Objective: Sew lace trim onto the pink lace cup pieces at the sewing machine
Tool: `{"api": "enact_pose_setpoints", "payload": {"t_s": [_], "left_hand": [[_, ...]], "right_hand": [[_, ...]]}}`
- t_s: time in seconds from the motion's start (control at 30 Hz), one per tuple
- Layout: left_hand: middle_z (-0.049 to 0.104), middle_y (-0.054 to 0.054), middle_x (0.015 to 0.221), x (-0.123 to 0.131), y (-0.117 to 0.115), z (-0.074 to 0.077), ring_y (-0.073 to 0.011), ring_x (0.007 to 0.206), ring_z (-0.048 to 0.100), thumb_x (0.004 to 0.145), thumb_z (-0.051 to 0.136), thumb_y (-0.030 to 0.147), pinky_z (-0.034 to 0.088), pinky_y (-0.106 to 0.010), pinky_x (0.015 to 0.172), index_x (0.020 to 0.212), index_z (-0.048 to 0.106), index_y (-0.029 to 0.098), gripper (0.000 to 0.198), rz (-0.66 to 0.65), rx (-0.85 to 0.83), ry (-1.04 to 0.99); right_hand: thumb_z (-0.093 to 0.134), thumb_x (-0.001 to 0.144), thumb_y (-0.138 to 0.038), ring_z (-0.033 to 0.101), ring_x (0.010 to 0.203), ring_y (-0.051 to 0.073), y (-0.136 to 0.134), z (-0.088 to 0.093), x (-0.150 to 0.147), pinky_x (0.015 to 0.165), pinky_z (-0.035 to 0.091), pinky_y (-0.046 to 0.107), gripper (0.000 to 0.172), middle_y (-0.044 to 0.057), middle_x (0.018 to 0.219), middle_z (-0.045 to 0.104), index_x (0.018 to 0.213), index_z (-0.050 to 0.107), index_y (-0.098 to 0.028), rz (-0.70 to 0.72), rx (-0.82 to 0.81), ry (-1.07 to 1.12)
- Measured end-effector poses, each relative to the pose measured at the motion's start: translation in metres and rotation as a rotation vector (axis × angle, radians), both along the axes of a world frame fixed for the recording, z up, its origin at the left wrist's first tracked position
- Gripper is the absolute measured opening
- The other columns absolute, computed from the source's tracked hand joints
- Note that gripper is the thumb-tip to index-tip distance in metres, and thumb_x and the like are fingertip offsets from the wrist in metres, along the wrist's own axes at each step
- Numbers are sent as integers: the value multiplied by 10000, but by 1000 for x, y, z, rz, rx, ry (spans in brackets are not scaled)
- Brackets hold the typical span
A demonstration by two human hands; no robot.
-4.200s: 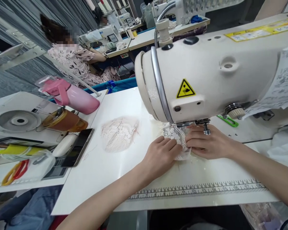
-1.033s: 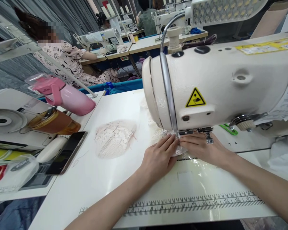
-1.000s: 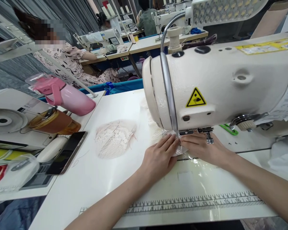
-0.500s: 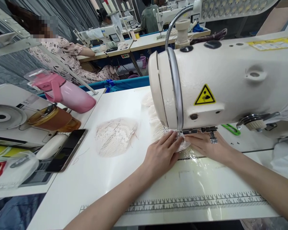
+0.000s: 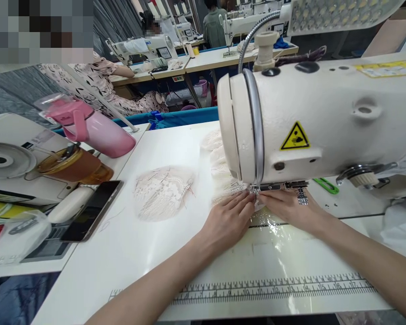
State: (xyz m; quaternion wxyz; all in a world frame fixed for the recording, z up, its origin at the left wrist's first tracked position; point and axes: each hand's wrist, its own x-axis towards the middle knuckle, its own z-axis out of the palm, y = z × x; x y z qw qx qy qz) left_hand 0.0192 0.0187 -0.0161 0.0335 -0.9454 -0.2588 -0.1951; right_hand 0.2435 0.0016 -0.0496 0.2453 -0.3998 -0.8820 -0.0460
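My left hand (image 5: 230, 216) lies flat on a cream lace piece (image 5: 219, 169), its fingers close together and pointing at the needle area of a white sewing machine (image 5: 325, 113). On the other side of the needle, my right hand (image 5: 291, 208) rests with fingers stretched toward the left one. Its fingertips touch the lace edge, and metal guide parts (image 5: 302, 195) hang in front of some of its fingers. The lace runs back behind the machine head, which hides part of it. A second lace piece (image 5: 164, 193) with loose threads lies flat to the left.
Left of the hands are a dark phone (image 5: 92, 211), an amber cup (image 5: 71, 164) and a pink bottle (image 5: 101, 134). Green thread snips (image 5: 326, 185) lie under the machine arm. A printed ruler (image 5: 257, 291) runs along the front edge. Other people sit at machines behind.
The view has shifted slightly, so the machine appears farther right. My left hand has moved a little down and its fingers lie flatter. Less lace shows between the hands.
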Motion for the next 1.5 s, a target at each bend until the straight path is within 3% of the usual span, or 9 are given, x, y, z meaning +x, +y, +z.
{"api": "enact_pose_setpoints", "payload": {"t_s": [0.3,0.43,0.57,0.8,1.23,1.5], "left_hand": [[636,-97,1222,-5,5,0,-201,1167,585,887,455,108,511,-368,993,1012,585,136,183,56,-50,-19],[613,-104,1255,-5,5,1,-227,1192,561,877,439,95,536,-379,953,1160,564,119,310,69,15,-46],[618,-93,1250,-6,7,1,-266,1214,538,862,472,117,514,-425,978,1197,579,123,352,61,66,-24],[625,-77,1244,-10,9,-3,-216,1190,565,908,419,161,507,-378,998,1215,571,116,345,40,16,1],[642,-85,1213,-10,8,-2,-213,1200,555,895,427,158,507,-375,998,1196,589,116,345,57,-13,-18],[600,-118,1270,-6,3,-3,-240,1202,554,900,444,200,498,-375,1002,1203,586,82,355,106,46,64]], "right_hand": [[416,849,1,586,942,164,3,7,-14,783,463,308,343,52,1070,655,1059,601,-196,7,96,-161],[458,889,-84,587,919,157,3,7,-20,817,444,311,213,39,979,663,967,623,-192,8,126,-104],[462,907,-111,589,876,140,1,8,-22,784,436,283,207,15,911,661,909,641,-215,25,101,-36],[461,916,-131,592,886,142,1,8,-23,795,440,280,208,21,917,669,927,647,-225,58,92,-1],[453,860,-17,592,918,138,-1,8,-24,765,438,275,269,12,956,678,984,620,-189,76,109,-23],[407,922,-113,598,876,150,-1,10,-22,761,467,283,291,26,920,676,1022,651,-237,30,88,-30]]}}
